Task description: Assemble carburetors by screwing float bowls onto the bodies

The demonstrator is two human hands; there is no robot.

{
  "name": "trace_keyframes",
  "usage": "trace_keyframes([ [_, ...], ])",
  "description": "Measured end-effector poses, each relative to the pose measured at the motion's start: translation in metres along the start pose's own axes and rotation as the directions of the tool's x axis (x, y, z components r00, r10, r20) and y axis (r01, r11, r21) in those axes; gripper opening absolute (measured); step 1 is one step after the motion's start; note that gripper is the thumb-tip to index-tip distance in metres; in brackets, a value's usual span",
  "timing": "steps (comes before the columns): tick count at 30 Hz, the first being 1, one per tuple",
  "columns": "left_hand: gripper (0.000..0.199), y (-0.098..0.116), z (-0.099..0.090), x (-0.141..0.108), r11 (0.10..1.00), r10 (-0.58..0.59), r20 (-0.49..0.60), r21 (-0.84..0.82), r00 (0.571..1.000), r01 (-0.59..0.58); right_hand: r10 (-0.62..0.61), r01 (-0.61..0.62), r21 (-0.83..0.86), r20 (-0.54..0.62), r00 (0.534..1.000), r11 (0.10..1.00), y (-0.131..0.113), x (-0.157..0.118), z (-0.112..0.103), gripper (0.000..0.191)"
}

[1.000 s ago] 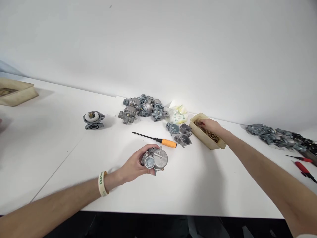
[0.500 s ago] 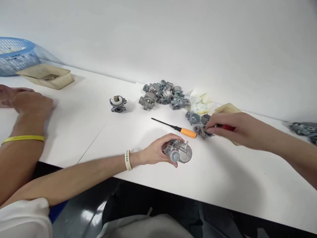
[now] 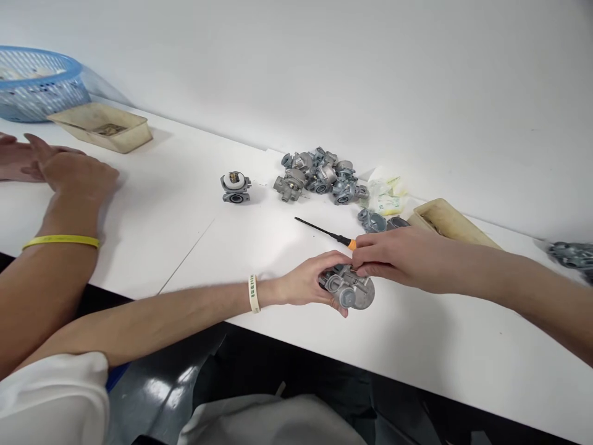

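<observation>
My left hand (image 3: 315, 283) is wrapped round a grey metal carburetor (image 3: 356, 296) and holds it above the table near the front edge. At the carburetor's upper right side is my right hand (image 3: 389, 256), its fingers pinched together. What those fingers hold, if anything, is hidden; no red handle shows now. Just beyond them lies a screwdriver (image 3: 324, 232) with a black shaft, its orange handle mostly covered by my right hand. Partly behind the same hand sit open grey carburetor parts (image 3: 374, 221).
Several carburetors (image 3: 319, 173) are heaped near the wall. One open carburetor (image 3: 236, 188) stands apart, left of them. A plastic packet (image 3: 388, 196) and cream trays (image 3: 456, 225) lie behind. At left are another person's hands (image 3: 78, 170) and a blue basket (image 3: 41, 93).
My right hand has moved left from the open parts to the carburetor in my left hand. The red handle seen in it before is out of sight. The view has shifted slightly.
</observation>
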State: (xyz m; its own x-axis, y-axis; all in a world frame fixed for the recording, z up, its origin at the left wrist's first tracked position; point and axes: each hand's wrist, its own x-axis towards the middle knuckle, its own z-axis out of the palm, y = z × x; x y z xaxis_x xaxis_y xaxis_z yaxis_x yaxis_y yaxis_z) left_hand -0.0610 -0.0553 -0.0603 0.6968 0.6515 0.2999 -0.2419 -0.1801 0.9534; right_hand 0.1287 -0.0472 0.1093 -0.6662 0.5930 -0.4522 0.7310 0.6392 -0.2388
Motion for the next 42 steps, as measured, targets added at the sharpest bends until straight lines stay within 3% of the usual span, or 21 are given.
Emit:
trace_keyframes([
  [9,0.074,-0.002,0.001,0.002,0.999,0.039,0.014,-0.012,0.999,-0.039,-0.014,0.013,-0.028,-0.028,1.0,1.0,-0.003,-0.002,0.009,0.038],
  [13,0.075,-0.001,0.001,-0.001,1.0,-0.001,-0.005,-0.026,1.0,0.001,0.101,-0.105,-0.112,-0.042,0.994,0.988,-0.006,0.008,0.011,0.026],
  [16,0.077,0.004,0.002,-0.003,0.99,-0.056,-0.037,-0.135,0.998,0.05,0.232,-0.233,0.019,-0.166,0.958,0.972,-0.002,0.008,0.01,0.026],
  [18,0.078,0.008,0.003,-0.003,0.971,-0.088,-0.029,-0.224,0.996,0.079,0.289,-0.189,0.273,-0.396,0.871,0.943,-0.002,-0.002,0.009,0.032],
  [20,0.079,0.011,0.003,-0.002,0.945,-0.126,-0.008,-0.306,0.992,0.118,0.324,0.113,0.528,-0.662,0.676,0.842,-0.009,-0.017,0.006,0.02],
  [22,0.078,0.012,0.003,-0.002,0.926,-0.151,0.008,-0.35,0.989,0.144,0.381,0.45,0.576,-0.806,0.453,0.682,-0.024,-0.032,0.003,0.01],
  [23,0.078,0.012,0.003,-0.001,0.927,-0.147,0.008,-0.348,0.989,0.141,0.398,0.554,0.55,-0.835,0.38,0.625,-0.033,-0.039,0.001,0.012],
  [24,0.077,0.012,0.003,-0.001,0.936,-0.131,-0.003,-0.329,0.991,0.122,0.407,0.608,0.526,-0.849,0.336,0.595,-0.041,-0.045,-0.001,0.014],
  [28,0.075,0.009,0.004,-0.002,0.985,-0.02,-0.052,-0.173,0.998,0.011,0.416,0.607,0.495,-0.865,0.279,0.622,-0.061,-0.051,-0.004,0.021],
  [32,0.075,0.007,0.004,-0.003,0.988,0.005,-0.043,-0.155,0.999,-0.011,0.299,0.618,0.337,-0.939,0.167,0.711,-0.055,-0.035,0.003,0.013],
  [42,0.078,0.003,0.004,-0.002,0.983,0.003,-0.024,-0.183,1.0,-0.007,0.268,0.619,0.295,-0.953,0.14,0.728,-0.049,-0.018,0.012,0.019],
])
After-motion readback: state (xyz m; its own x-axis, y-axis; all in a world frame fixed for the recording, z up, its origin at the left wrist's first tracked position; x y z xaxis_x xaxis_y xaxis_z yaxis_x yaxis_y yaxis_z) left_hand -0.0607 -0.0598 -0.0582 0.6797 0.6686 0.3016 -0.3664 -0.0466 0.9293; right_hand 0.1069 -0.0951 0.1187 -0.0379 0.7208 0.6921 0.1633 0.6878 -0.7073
